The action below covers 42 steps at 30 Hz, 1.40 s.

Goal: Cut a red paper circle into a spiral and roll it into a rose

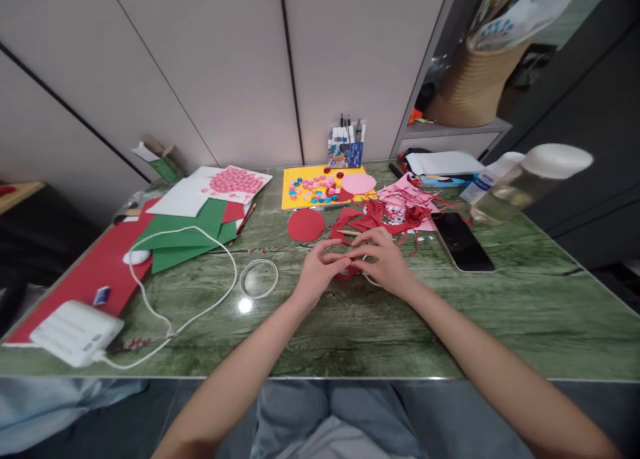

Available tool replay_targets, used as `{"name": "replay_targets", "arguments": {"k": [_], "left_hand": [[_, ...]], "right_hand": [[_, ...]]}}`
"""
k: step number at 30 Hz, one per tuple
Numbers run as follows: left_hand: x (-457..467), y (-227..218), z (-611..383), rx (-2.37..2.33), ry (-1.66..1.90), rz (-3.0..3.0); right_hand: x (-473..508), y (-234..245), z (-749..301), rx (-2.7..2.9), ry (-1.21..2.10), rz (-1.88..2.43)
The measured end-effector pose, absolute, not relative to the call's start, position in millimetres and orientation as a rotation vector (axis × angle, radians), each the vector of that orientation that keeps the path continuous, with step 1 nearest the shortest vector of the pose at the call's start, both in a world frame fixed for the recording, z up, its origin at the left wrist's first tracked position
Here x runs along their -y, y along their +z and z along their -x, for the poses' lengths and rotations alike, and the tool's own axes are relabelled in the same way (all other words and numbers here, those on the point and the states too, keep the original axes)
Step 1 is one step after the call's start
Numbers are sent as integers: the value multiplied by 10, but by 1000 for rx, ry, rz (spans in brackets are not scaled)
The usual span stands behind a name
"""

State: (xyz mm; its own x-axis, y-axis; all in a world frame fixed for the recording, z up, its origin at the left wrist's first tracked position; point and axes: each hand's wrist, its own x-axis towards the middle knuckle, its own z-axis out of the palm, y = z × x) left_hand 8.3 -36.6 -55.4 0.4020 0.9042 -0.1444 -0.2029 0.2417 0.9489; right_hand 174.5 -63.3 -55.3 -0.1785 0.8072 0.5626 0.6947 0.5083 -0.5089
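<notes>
My left hand (320, 269) and my right hand (383, 262) meet over the middle of the table, fingertips pinched together on a small red paper piece (344, 272). Fingers hide most of that piece, so its shape cannot be made out. Part of a white ring (370, 281) shows beneath my right hand. Just beyond the fingertips lie a thin pale stick (349, 232) and red paper scraps (345, 219). A red paper circle (306, 225) rests flat beyond my left hand.
At the back, a yellow sheet (287, 195) bears colourful beads and a pink circle (359, 183). Right are a phone (463, 242) and a clear bottle (525, 182). Left are green sheets (187, 242), a white cable (235, 272), a white charger (75, 332) and a tape roll (259, 262).
</notes>
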Motion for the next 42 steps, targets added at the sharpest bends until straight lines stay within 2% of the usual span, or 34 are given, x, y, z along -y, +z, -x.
{"name": "replay_targets", "arguments": {"k": [21,42], "left_hand": [[375,-424,-40,-796,641,-1089],[306,-404,8,-823,741,-1075]], "right_hand": [[661,-428,-1724,1979,502,1162],[678,-463,-1768,2026,443,1136]]}}
